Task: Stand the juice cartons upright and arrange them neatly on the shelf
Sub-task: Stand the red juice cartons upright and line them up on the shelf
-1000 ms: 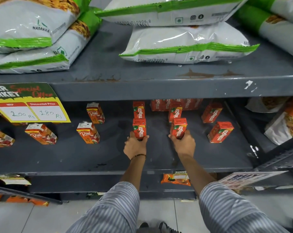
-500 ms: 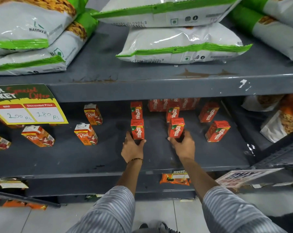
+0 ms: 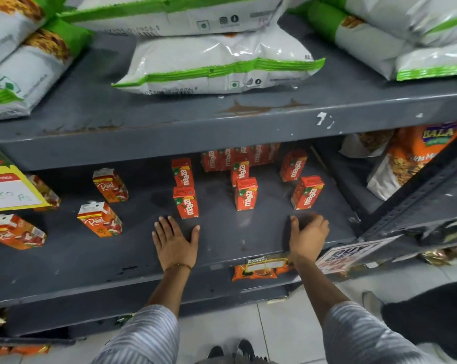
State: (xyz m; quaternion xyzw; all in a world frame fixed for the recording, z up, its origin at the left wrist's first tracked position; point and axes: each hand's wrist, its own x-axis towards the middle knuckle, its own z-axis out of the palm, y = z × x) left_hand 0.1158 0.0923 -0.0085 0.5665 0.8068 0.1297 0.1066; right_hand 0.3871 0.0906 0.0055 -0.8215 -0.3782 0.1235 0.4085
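Note:
Several red Maaza juice cartons stand upright on the grey middle shelf (image 3: 117,261). One front carton (image 3: 186,202) stands just beyond my left hand (image 3: 175,243), which lies flat and empty with fingers spread. Another front carton (image 3: 245,193) stands to its right. My right hand (image 3: 308,235) is empty with fingers loosely curled, blurred, below a tilted carton (image 3: 306,192). More Maaza cartons (image 3: 238,158) line the back. Orange Real cartons (image 3: 100,218) (image 3: 110,185) (image 3: 13,231) lean askew at the left.
White and green snack bags (image 3: 217,67) lie on the upper shelf. A yellow price sign (image 3: 6,190) hangs at the left. Orange snack bags (image 3: 416,158) fill the right bay behind a slanted shelf post (image 3: 416,206). A "Buy" tag (image 3: 345,256) hangs at the shelf's front edge.
Both hands have let go of the two front Maaza cartons and pulled back toward the shelf edge. My right hand has shifted to the right. The camera has moved closer.

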